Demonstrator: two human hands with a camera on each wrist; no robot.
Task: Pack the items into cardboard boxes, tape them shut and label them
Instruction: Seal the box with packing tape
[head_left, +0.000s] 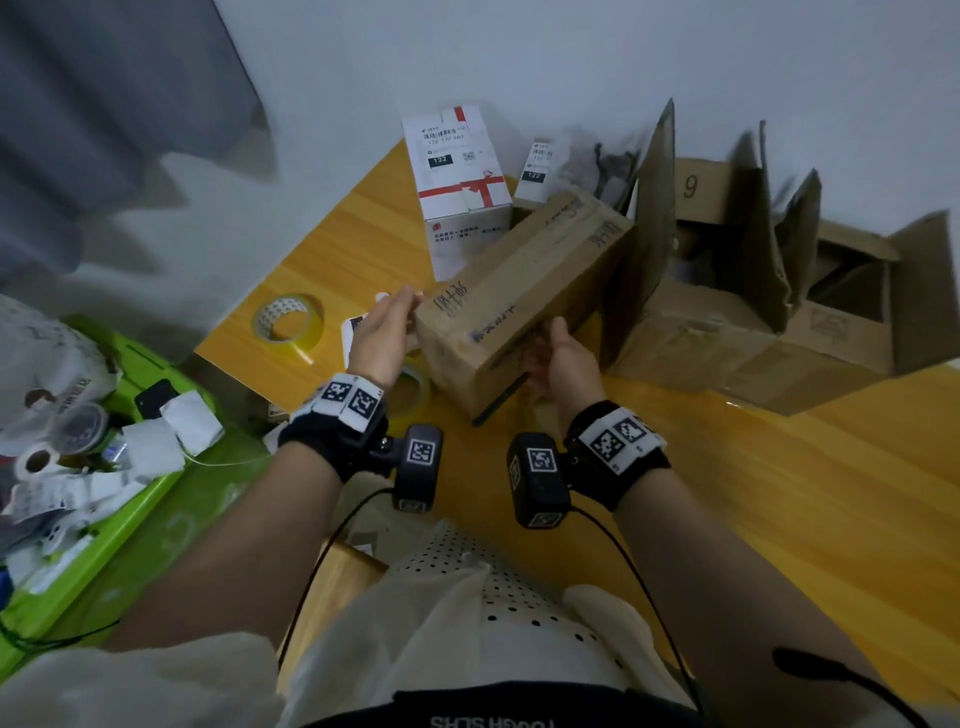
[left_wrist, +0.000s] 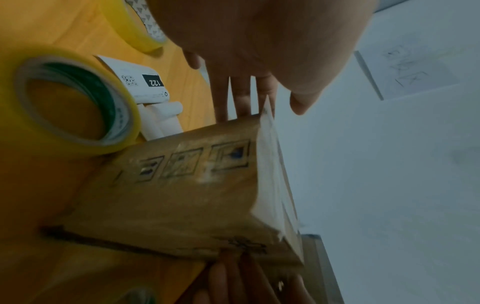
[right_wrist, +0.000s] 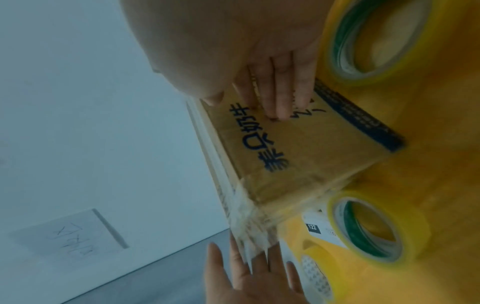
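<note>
Head view shows your left hand (head_left: 382, 325) and right hand (head_left: 563, 358) with fingers straight, pressed flat against the two opposite ends of the closed cardboard box (head_left: 519, 301), which you hold tilted just above the worktop (head_left: 753, 493), probably so you can turn it and check the tape. Beside it lie two yellow tape rolls (head_left: 288, 322) and a loose label (left_wrist: 145, 84), near for the next step. Farther back stand a white labelled box (head_left: 460, 176) and open cartons (head_left: 753, 312), apparently waiting.
</note>
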